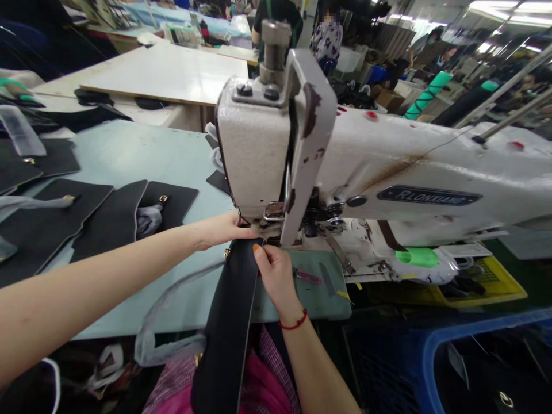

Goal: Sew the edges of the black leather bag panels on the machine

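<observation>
Left hand (219, 230) reaching in along an outstretched forearm, fingers (248, 233) together and flattened at the top end of a long black leather strip (228, 322), right up against the presser foot (272, 211) of a white industrial sewing machine (254, 138): a placement that looks meant to hold the strip's end square beneath the foot. Right hand (276, 276) just below, wrist bent, fingertips (257, 249) (orange-painted nails, a red cord round the wrist) pinching the strip's edge in a narrow grip, probably to keep it taut and guided. Rest of the strip hanging past the table edge over a pink and plaid lap, its weight apparently borne there. On the pale blue table (129, 155), off to the left, black leather panels (110, 218) with gold buckles lying side by side, within easy reach; pink-handled thread snips (307, 276) just beside the right hand.
</observation>
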Tool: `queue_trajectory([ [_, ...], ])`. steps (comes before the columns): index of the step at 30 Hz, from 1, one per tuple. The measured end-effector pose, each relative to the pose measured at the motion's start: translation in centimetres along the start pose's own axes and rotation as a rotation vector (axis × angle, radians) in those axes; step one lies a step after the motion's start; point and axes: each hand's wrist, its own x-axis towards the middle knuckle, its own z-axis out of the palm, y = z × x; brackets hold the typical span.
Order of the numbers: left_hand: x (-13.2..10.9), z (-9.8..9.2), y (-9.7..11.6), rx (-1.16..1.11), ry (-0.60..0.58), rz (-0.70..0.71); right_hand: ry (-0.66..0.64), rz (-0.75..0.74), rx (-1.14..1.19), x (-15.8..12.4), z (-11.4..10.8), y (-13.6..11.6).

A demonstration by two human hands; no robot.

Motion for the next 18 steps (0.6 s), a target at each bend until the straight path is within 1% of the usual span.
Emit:
queue_trajectory([
  [2, -0.3, 0.1, -0.7, 0.061, -0.16, -0.005, -0.046, -0.005, 0.017, 0.1, -0.7, 0.0],
  [3, -0.5, 0.1, -1.0, 0.092, -0.216, 0.0, -0.074, 0.007, 0.032, 0.2, -0.9, 0.0],
  [4, -0.6, 0.1, -1.2, 0.115, -0.243, 0.007, -0.099, 0.023, 0.049, 0.2, -1.1, 0.0],
  [8, -1.0, 0.3, -1.5, 0.129, -0.206, 0.032, -0.149, 0.052, 0.071, 0.0, -1.8, -0.1],
  [10, -0.9, 0.3, -1.5, 0.13, -0.215, 0.073, -0.156, 0.044, 0.049, -0.1, -2.1, -0.1],
  [13, -0.3, -0.8, -1.9, 0.171, -0.246, 0.127, -0.175, 0.037, 0.013, -0.4, -2.5, -0.2],
  [15, 0.3, -2.3, -2.7, 0.221, -0.188, 0.154, -0.18, 0.029, -0.007, -0.6, -2.7, -0.3],
  [18, 0.2, -5.1, -5.0, 0.326, 0.009, 0.245, -0.179, 0.036, -0.007, -1.1, -2.7, -0.3],
])
